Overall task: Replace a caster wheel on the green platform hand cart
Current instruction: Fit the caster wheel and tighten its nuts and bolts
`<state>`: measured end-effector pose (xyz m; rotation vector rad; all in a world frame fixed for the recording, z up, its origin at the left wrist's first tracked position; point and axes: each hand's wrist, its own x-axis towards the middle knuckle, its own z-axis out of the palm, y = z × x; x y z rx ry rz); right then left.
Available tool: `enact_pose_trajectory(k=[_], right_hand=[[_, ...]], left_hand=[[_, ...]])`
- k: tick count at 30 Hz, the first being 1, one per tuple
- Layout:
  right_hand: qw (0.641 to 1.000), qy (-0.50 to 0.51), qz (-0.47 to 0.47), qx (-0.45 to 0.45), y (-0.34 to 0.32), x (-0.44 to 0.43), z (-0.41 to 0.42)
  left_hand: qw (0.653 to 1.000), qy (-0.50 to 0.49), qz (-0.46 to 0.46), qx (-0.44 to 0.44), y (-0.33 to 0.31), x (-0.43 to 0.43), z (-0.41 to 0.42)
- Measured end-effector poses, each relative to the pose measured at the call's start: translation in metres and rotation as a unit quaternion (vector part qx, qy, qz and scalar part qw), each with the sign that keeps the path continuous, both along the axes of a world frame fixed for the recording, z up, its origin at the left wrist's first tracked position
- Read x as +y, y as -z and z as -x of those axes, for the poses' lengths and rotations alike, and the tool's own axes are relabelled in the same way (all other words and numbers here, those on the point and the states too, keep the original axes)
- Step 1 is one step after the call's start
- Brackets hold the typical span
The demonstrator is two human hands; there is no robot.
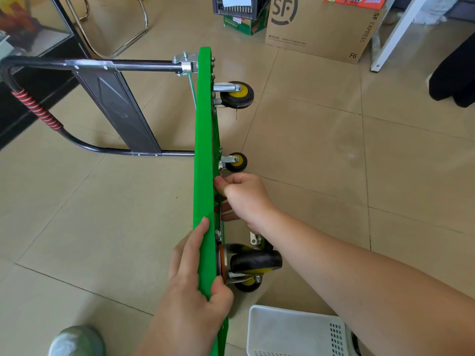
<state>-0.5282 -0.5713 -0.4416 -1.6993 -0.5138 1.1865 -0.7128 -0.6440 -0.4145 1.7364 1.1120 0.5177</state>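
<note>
Four wheels show on the underside of one green cart (pixel 204 150), a far pair (pixel 237 95) and a near pair (pixel 254 260). The cart stands on its long edge on the tiled floor (pixel 321 155), and its black handle (pixel 115 65) points left. The left grip (pixel 195 291) clamps the cart's upper edge, thumb on the wheel side and fingers on the deck side. The right grip (pixel 244 199) has its fingers curled against the underside between the two pairs; whether it holds anything cannot be told. One white basket (pixel 295 330) sits just beside the cart's near end.
</note>
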Motion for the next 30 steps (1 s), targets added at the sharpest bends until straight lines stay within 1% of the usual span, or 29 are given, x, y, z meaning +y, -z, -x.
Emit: enact_pose_trajectory(k=[8, 16, 26, 30], right_hand=[[1.0, -0.001, 0.015, 0.005, 0.0004, 0.0034, -0.0018], [1.0, -0.013, 0.022, 0.011, 0.0005, 0.0053, -0.0029], [0.999, -0.009, 0.023, 0.028, 0.0029, 0.0071, -0.0031], [0.999, -0.01, 0.024, 0.03, 0.0008, 0.0072, -0.0012]], left_hand=[[1.0, -0.001, 0.016, -0.009, -0.0023, 0.0014, 0.0002], [1.0, 0.002, 0.007, 0.007, -0.0019, 0.0005, 0.0013], [0.999, 0.006, 0.033, -0.007, -0.0047, -0.0004, 0.0027], [0.999, 0.012, 0.033, 0.004, -0.0072, -0.0004, 0.0033]])
